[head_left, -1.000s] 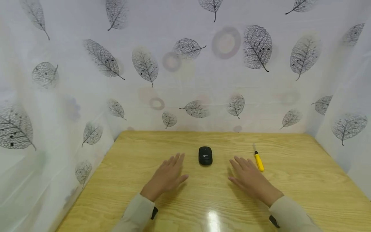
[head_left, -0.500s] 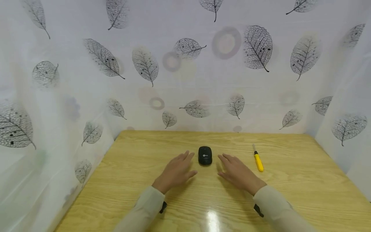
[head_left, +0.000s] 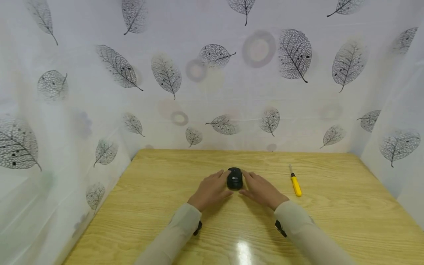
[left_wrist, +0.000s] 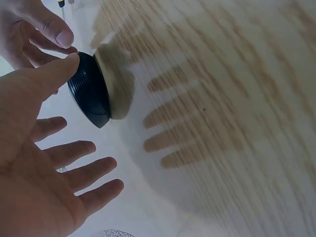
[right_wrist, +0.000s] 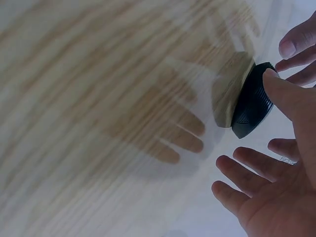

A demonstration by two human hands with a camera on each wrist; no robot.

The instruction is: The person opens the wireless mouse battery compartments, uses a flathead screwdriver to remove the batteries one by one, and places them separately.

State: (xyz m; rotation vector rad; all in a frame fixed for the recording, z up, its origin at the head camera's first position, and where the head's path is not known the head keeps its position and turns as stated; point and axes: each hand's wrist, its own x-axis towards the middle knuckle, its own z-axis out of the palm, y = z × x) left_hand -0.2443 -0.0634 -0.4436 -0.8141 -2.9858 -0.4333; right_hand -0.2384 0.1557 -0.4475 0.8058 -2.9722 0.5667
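Note:
A black computer mouse (head_left: 235,179) rests on the wooden table, between two hands. From the left, my left hand (head_left: 210,190) reaches its fingertips to the mouse's side; my right hand (head_left: 263,189) does likewise from the right. In the left wrist view, the left hand (left_wrist: 54,153) has its fingers extended and spread, the thumb close to the mouse (left_wrist: 90,94). The right wrist view has the right hand (right_wrist: 276,187) in a similar pose, its thumb overlapping the mouse (right_wrist: 253,104). Whether the fingertips press on it I cannot tell.
A screwdriver (head_left: 296,185) with a yellow handle lies to the right of the mouse, tip pointing away. The glossy wooden table (head_left: 159,169) reflects the hands. A white leaf-print curtain (head_left: 212,92) encloses the back and both sides.
Both hands have moved inward from either side, from well apart to right beside the mouse. The mouse and the screwdriver have stayed in place.

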